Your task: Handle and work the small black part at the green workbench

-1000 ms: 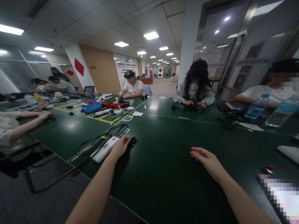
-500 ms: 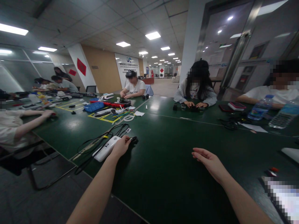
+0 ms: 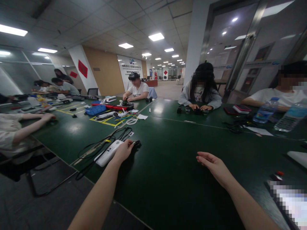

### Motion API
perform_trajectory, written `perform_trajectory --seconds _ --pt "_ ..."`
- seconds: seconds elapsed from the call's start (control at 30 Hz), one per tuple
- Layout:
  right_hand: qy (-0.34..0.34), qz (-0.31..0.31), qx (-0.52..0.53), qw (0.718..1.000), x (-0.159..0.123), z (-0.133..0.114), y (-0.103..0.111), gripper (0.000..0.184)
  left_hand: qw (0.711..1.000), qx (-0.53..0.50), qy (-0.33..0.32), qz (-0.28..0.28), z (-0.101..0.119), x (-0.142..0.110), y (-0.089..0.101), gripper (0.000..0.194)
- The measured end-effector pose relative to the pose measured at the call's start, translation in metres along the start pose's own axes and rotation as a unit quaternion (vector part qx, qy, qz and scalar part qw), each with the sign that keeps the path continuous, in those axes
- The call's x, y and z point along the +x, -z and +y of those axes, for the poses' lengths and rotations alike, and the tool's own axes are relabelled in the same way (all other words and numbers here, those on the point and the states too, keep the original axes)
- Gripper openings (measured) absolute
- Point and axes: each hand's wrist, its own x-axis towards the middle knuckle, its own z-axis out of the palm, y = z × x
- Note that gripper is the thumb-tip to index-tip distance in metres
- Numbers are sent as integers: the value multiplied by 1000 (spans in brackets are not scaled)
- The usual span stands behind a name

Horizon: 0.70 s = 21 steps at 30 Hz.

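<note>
My left hand pinches the near end of a small dark bundle that looks like folded black cable with a shiny tip; its exact kind is too small to tell. Beside that wrist, on the left, lies a white power bank-like box marked "2". A black cable with a white "2" tag loops around and over the box. Over the green table, my right hand hovers or rests with fingers loosely bent and nothing in it; whether it touches the surface I cannot tell.
Beyond my left hand stand a blue basket, a white cable coil and scattered tools. Two water bottles, black cables and paper are at the right. A phone-like blurred screen lies near right. Other people sit around the table.
Both hands keep their places and poses on the table. The whole view has shifted slightly with my head. The person across has moved their hands a little over dark items.
</note>
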Motion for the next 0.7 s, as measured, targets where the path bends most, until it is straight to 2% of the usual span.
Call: perform_trajectory --seconds 0.7 --pt "2 -3 -13 1000 -1 -2 1 32 1000 -2 -6 4 -6 3 -3 19"
